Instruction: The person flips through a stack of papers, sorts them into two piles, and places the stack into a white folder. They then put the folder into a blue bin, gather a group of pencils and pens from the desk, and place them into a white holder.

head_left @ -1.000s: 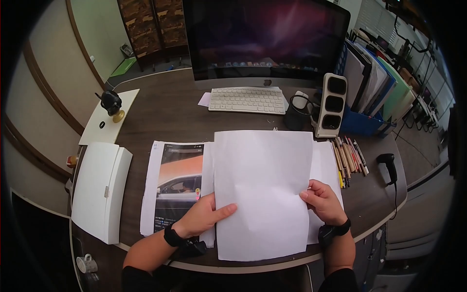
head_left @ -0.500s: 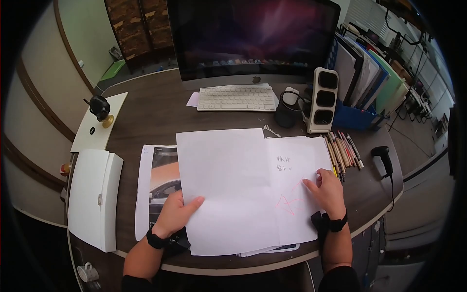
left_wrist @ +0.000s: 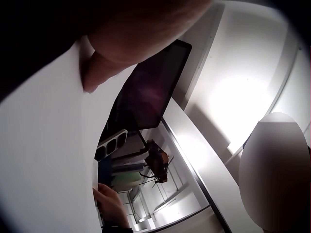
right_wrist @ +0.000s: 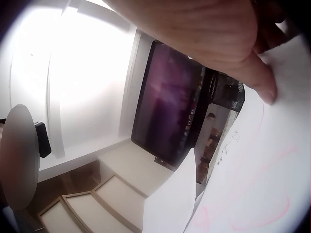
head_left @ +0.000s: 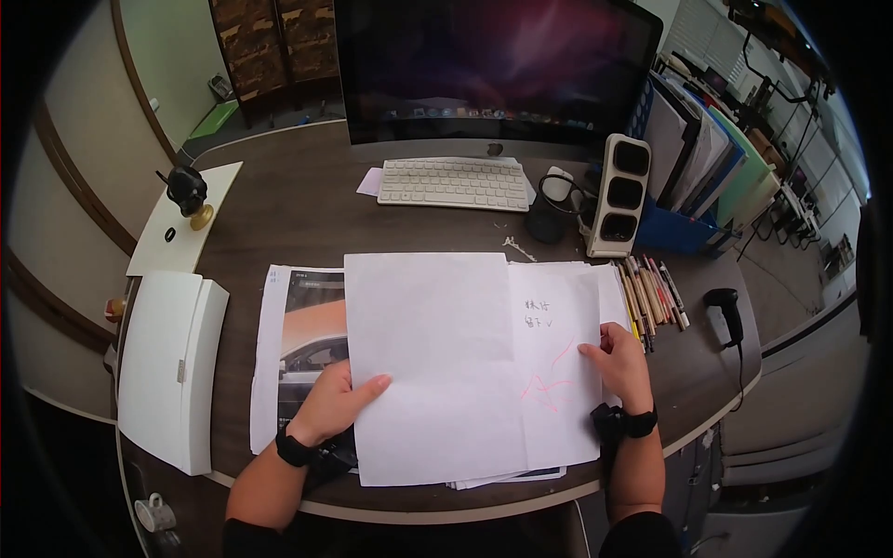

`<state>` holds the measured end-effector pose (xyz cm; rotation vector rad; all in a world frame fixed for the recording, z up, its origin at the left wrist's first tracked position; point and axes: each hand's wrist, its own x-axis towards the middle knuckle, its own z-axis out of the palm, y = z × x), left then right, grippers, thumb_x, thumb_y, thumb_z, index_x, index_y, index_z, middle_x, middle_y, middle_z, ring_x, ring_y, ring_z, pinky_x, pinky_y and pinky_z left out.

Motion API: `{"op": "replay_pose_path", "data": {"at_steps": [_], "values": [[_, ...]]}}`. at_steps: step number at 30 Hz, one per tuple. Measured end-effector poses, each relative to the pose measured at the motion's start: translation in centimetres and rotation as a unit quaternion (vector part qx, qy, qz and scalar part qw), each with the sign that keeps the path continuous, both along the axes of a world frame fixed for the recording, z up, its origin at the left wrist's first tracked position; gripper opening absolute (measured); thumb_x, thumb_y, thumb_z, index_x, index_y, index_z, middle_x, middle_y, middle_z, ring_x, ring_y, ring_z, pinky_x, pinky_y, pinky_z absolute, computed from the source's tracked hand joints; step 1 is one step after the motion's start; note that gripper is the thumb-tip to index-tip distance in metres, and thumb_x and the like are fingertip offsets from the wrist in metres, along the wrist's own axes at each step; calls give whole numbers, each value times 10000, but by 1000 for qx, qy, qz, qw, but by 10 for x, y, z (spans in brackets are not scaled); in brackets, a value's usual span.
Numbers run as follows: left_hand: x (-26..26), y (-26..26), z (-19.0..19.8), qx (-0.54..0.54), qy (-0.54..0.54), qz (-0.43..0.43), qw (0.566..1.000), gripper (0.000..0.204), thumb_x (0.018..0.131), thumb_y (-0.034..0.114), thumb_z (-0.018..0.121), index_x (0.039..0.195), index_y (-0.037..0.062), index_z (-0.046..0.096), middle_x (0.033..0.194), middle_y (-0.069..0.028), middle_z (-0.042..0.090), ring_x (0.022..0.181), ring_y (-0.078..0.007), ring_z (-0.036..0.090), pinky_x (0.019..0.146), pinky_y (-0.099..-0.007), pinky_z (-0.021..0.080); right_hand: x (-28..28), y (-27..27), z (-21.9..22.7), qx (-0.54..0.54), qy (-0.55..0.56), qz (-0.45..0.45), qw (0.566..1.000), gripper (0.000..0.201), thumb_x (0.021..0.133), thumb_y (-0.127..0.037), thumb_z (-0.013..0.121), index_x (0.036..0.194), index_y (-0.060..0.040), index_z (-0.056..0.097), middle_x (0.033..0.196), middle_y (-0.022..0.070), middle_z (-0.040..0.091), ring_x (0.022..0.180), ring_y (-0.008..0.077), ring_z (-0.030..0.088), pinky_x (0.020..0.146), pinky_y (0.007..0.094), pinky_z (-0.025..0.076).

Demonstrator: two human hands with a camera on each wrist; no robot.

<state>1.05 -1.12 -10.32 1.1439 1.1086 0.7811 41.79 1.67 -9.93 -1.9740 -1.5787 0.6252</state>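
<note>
My left hand (head_left: 330, 405) grips a blank white sheet of paper (head_left: 433, 372) by its left edge, thumb on top and fingers behind. In the left wrist view the thumb (left_wrist: 99, 75) presses on the sheet's face. A second sheet (head_left: 563, 372), with handwriting and pink pen strokes, is partly covered by the blank one. My right hand (head_left: 621, 365) pinches that marked sheet at its right edge; the right wrist view has the thumb (right_wrist: 262, 82) on its face. Beneath the left hand lies a printed page with a car picture (head_left: 312, 344).
Pencils and pens (head_left: 656, 298) lie right of the papers, near a black handheld scanner (head_left: 726, 316). Behind stand a keyboard (head_left: 453, 185), a monitor (head_left: 493, 74), a three-slot holder (head_left: 620, 195) and a blue file box (head_left: 684, 228). A white box-like device (head_left: 172, 372) sits at the left.
My right hand let go of the blank sheet and took the right edge of the marked sheet. My left hand drew the blank sheet leftward, uncovering the handwriting and pink strokes.
</note>
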Motion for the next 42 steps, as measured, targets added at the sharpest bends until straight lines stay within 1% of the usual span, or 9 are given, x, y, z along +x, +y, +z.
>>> {"op": "replay_pose_path", "data": {"at_steps": [2, 5, 10, 13, 19, 26, 32, 34, 42], "values": [[-1, 0, 0, -1, 0, -3, 1000, 281, 972, 145, 591, 1188, -33, 594, 1042, -61, 669, 910, -112, 619, 816, -273, 510, 8, 1, 2, -24, 37, 6, 999, 275, 815, -147, 746, 968, 37, 611, 693, 52, 612, 590, 126, 543, 561, 275, 454], [-1, 0, 1, 1, -16, 5, 1000, 294, 977, 153, 588, 1205, -32, 585, 1068, -66, 665, 926, -117, 619, 829, -278, 509, 10, -2, 21, -24, 258, -21, 965, 109, 916, -114, 647, 930, -6, 635, 703, -43, 601, 565, 10, 476, 512, 189, 362], [12, -4, 5, -8, -115, -11, 993, 295, 984, 179, 591, 1198, -25, 590, 1067, -51, 661, 957, -108, 607, 854, -274, 501, -10, -9, 25, -39, 429, 70, 900, 132, 953, -141, 611, 950, -9, 622, 743, -33, 610, 597, 21, 505, 534, 189, 386], [21, -6, 5, 2, -104, -35, 994, 346, 985, 169, 587, 1270, -17, 526, 1149, -58, 626, 1027, -117, 581, 903, -288, 482, -22, -14, 19, -73, 477, 116, 868, 152, 976, -158, 585, 1001, -11, 612, 792, -5, 615, 643, 47, 539, 548, 209, 417], [34, -9, 1, 61, -124, -16, 990, 461, 968, 130, 604, 1362, -6, 408, 1240, -73, 566, 1111, -128, 539, 956, -304, 455, -41, -18, 16, -106, 494, 157, 848, 179, 1004, -163, 533, 1056, -4, 599, 857, 19, 641, 696, 80, 589, 642, 235, 490], [32, -9, 0, 25, -92, -70, 993, 417, 952, 130, 630, 1311, -14, 473, 1168, -66, 617, 1036, -134, 594, 899, -297, 497, -47, -21, 16, -98, 450, 181, 869, 247, 1016, -132, 486, 1194, 8, 585, 1018, 13, 654, 879, 74, 612, 797, 250, 506], [31, -10, 0, -12, -86, -74, 994, 348, 911, 103, 679, 1222, -20, 579, 1129, -77, 654, 1002, -144, 623, 887, -304, 511, -47, -22, 16, -78, 396, 209, 891, 262, 1011, -116, 481, 1203, 19, 597, 1032, 12, 653, 932, 73, 593, 828, 239, 483], [31, -10, 1, 20, -50, -71, 996, 360, 895, 161, 713, 1183, -28, 612, 1067, -84, 678, 951, -135, 642, 839, -289, 524, -48, -22, 15, -76, 393, 208, 892, 271, 1009, -111, 483, 1216, 23, 598, 1041, 13, 653, 930, 70, 588, 826, 234, 477], [29, -10, 5, 21, -23, -87, 996, 411, 864, 106, 735, 1222, -23, 581, 1112, -79, 663, 989, -138, 629, 867, -296, 519, -44, -24, 1, -69, 422, 192, 883, 312, 1021, -129, 453, 1255, 23, 592, 1039, 13, 655, 881, 69, 558, 804, 239, 460]]}}
